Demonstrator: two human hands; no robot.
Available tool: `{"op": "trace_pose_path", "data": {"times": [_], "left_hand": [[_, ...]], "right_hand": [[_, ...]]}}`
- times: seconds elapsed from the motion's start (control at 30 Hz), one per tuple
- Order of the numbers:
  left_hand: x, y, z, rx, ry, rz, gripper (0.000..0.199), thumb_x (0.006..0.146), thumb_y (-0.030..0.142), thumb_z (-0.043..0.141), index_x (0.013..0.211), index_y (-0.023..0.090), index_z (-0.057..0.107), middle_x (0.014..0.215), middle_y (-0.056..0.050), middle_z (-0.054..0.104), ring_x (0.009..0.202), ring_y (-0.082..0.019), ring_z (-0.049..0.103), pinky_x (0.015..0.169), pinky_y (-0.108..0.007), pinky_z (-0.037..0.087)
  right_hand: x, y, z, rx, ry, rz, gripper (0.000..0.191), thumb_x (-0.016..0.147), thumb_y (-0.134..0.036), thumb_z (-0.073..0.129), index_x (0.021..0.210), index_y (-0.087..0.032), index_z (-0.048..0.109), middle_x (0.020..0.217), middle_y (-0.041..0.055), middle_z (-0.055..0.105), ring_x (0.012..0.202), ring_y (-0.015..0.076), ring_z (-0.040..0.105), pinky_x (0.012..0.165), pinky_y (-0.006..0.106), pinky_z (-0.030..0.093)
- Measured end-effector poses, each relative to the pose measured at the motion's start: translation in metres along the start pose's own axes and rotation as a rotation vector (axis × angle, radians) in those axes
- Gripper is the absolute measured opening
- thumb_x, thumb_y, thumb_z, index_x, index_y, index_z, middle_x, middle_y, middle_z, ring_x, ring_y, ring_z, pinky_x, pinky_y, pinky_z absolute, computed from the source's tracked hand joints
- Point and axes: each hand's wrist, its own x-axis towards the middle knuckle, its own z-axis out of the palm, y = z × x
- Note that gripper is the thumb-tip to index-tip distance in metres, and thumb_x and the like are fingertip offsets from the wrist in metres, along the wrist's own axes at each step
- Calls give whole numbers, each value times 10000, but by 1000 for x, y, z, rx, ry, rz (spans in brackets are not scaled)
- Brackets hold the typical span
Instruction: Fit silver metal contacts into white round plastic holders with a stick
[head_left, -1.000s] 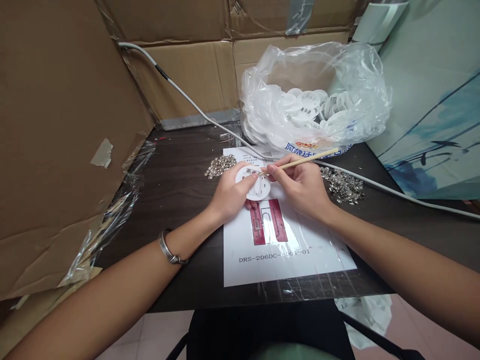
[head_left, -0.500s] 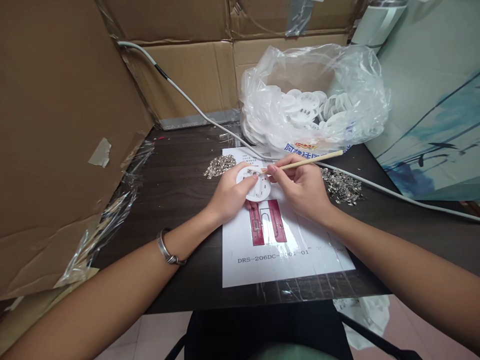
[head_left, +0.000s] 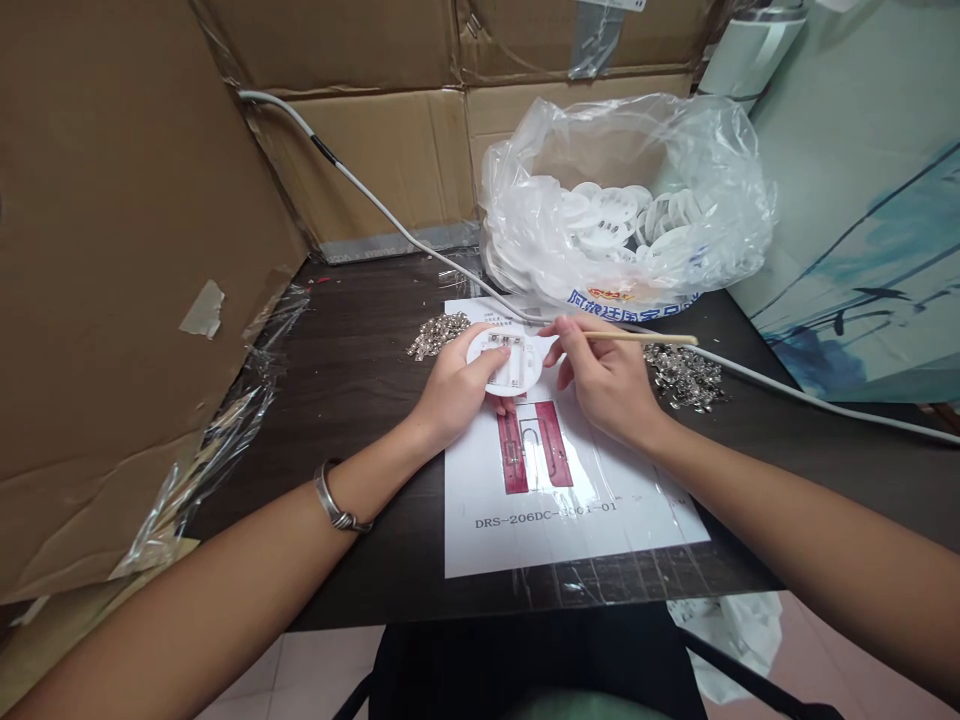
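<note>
The left hand (head_left: 456, 388) grasps a white disc (head_left: 516, 372), thumb laid across its face and fingers underneath, so the disc is held above the upper part of a printed sheet (head_left: 585, 530). Small metal pieces sit in the disc's slots, though they are too small to tell apart. The right hand (head_left: 606, 378) grips a thin wooden stick (head_left: 652, 338) that points toward the table's right side; its fingertips are just beside the disc's right rim, and whether they touch it I can't quite tell.

The sheet lies on the dark table (head_left: 360, 330), near its front edge. At the sheet's upper left corner is a pile of metal clips (head_left: 437, 335); another heap of metal clips (head_left: 686, 378) lies beyond the right hand, toward the table's right edge. A clear plastic bag (head_left: 720, 262) of white discs (head_left: 611, 212) stands along the far edge, with a grey cable (head_left: 375, 203) running in front.
</note>
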Motion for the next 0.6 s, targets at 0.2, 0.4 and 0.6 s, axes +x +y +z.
{"op": "trace_pose_path", "data": {"times": [0.2, 0.4, 0.6], "left_hand": [[1, 0, 0, 23, 0, 21, 177, 799, 255, 590, 939, 148, 571, 533, 2, 590, 397, -128, 551, 353, -208, 452], [2, -2, 0, -5, 35, 16, 187, 794, 272, 610, 941, 159, 587, 607, 4, 605, 401, -121, 550, 344, -211, 445], [4, -3, -2, -131, 25, -2, 169, 806, 334, 579, 840, 168, 573, 546, 2, 574, 412, -142, 548, 367, -238, 456]], "right_hand": [[1, 3, 1, -29, -134, 39, 260, 893, -446, 592, 870, -199, 673, 707, 0, 626, 618, 125, 569, 647, 314, 451], [1, 1, 1, -31, -158, 49, 453, 759, -485, 710, 1083, -177, 641, 955, 47, 665, 563, 98, 541, 527, 278, 420], [1, 0, 1, -64, -223, -31, 668, 671, -499, 783, 1227, -169, 615, 1035, 94, 669, 771, 178, 602, 614, 302, 456]]}}
